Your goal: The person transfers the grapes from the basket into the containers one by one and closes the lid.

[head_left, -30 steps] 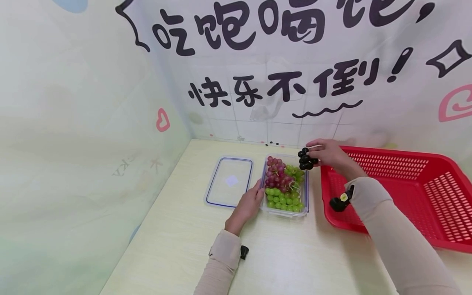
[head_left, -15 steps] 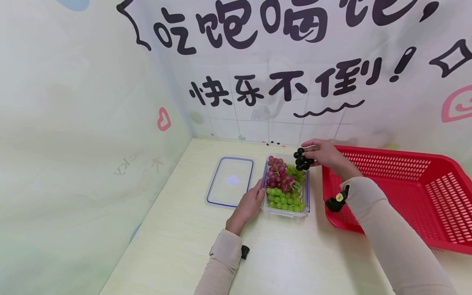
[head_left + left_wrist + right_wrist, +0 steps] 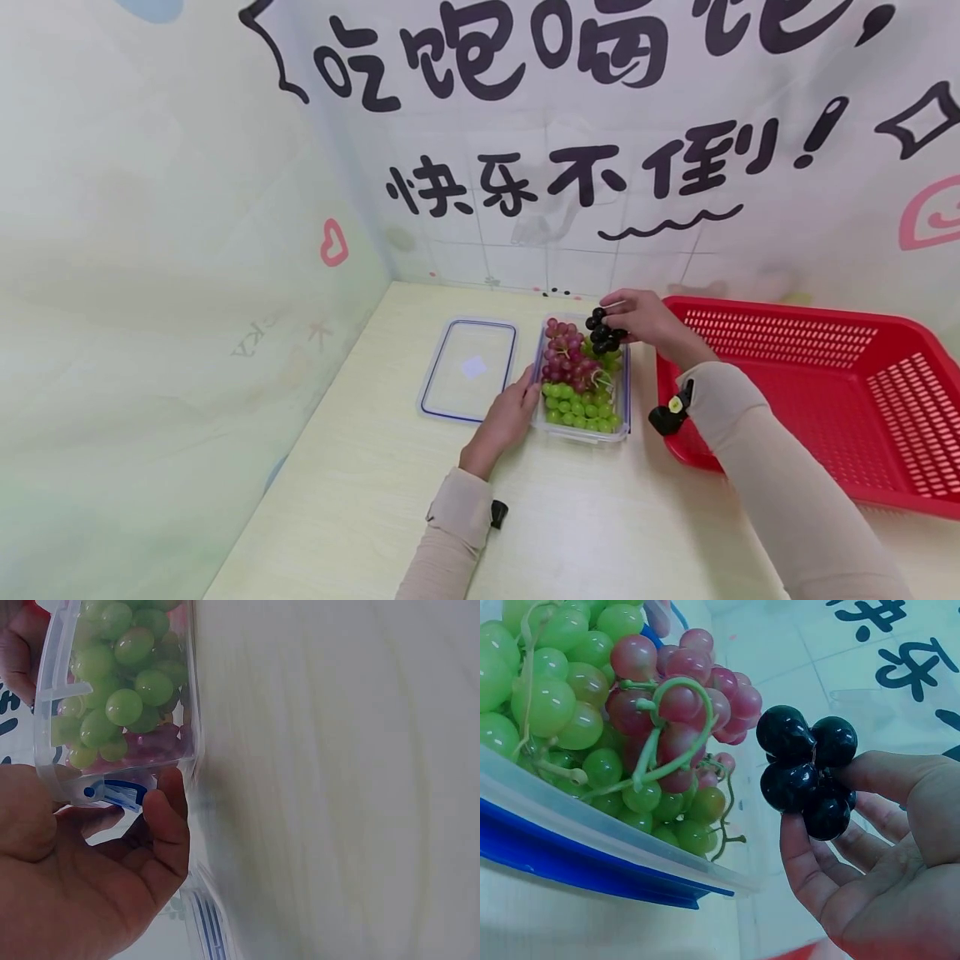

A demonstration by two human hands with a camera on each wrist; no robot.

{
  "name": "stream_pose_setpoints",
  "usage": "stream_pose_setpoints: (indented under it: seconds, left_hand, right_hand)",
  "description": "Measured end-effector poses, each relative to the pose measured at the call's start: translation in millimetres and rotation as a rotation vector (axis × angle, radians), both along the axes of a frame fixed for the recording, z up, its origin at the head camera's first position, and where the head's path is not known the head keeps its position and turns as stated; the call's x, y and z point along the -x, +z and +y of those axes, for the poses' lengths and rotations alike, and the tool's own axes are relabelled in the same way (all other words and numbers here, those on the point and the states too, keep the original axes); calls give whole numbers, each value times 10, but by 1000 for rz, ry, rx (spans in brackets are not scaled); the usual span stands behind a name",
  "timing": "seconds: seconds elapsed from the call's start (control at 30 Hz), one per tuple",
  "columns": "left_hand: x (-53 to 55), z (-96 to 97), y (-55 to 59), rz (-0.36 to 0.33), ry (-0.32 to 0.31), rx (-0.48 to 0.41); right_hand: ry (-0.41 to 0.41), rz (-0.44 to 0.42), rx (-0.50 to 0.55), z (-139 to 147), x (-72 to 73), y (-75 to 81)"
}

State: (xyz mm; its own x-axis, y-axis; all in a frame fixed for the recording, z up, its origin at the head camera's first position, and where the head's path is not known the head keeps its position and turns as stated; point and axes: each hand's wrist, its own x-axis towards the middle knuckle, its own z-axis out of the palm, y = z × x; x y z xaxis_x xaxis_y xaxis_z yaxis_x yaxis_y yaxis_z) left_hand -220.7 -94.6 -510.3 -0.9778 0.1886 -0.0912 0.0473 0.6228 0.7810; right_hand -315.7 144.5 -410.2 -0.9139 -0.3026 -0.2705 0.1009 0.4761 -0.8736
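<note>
My right hand [image 3: 643, 321] pinches a small bunch of black grapes [image 3: 802, 765] between thumb and fingers. The bunch hangs over the back right corner of a clear plastic food container [image 3: 581, 435]. Inside that container lie red grapes [image 3: 564, 358] along the back left and bright green grapes [image 3: 577, 410] at the front. More green grapes [image 3: 694, 825] with bare stems show at the back right, below the black bunch. My left hand [image 3: 506, 417] holds the container's left side, its fingers curled by the blue-sealed clip [image 3: 124, 795] in the left wrist view.
A clear lid [image 3: 468, 375] with a blue seal lies flat on the table [image 3: 360, 500] left of the container. A large red slotted basket [image 3: 787, 408] stands to the right, under my right forearm. A printed wall covering [image 3: 480, 225] rises behind the table.
My right hand has moved left and slightly down with the black grapes, from beside the container's right edge to over its back right corner. My left hand and the container stay put.
</note>
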Motion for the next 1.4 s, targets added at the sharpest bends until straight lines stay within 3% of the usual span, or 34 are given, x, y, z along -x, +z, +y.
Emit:
stream_pose_setpoints:
  seconds: [0.67, 1.4]
  left_hand:
    - [6, 0, -21, -7, 4, -5]
    - [10, -3, -17, 7, 2, 14]
  right_hand:
    - [42, 42, -65, -59, 32, -155]
    - [30, 39, -60, -58, 18, -140]
